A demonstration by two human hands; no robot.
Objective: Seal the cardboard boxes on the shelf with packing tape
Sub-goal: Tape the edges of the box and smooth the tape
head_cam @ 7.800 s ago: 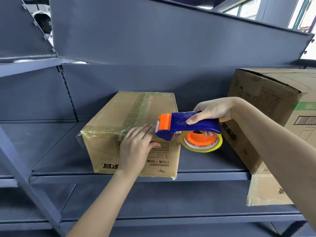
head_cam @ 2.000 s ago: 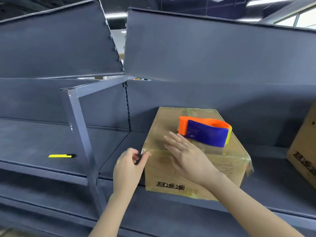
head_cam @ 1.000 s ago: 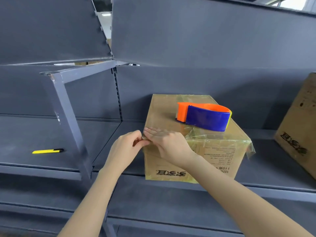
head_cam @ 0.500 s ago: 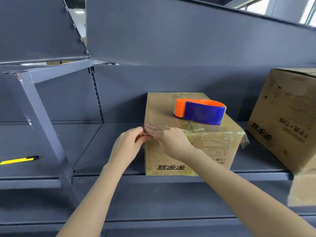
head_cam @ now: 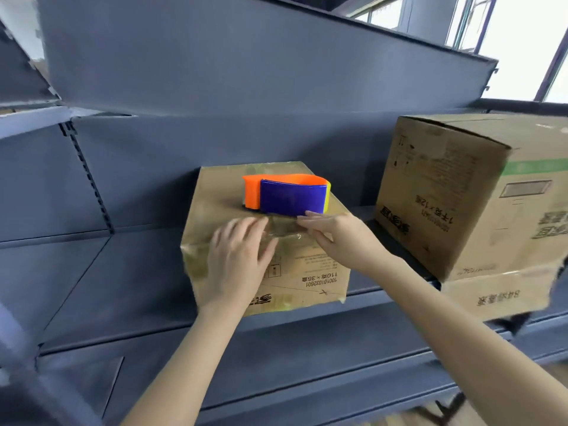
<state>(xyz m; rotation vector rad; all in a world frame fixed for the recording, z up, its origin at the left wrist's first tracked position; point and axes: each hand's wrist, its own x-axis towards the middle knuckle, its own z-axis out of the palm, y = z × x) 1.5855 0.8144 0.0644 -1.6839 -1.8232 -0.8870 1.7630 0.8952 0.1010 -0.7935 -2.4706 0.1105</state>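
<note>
**Pressing tape down on the small box**

The small cardboard box (head_cam: 307, 272) sat on the grey shelf (head_cam: 123, 272), with the tape dispenser (head_cam: 289, 196) resting on its top. Both hands lay flat and a little apart, gripping nothing. The left hand (head_cam: 236, 262) pressed the front face and the right hand (head_cam: 338, 238) pressed the clear tape (head_cam: 282, 232) at the top edge. This looked like the rub-down step. The next move would likely call for lifting the dispenser and turning to the larger box (head_cam: 455, 195) alongside.

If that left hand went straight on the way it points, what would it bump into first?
Probably the tape dispenser on the small box. The left hand lies flat against the box, aimed across its top that way. Depth is unclear.
</note>
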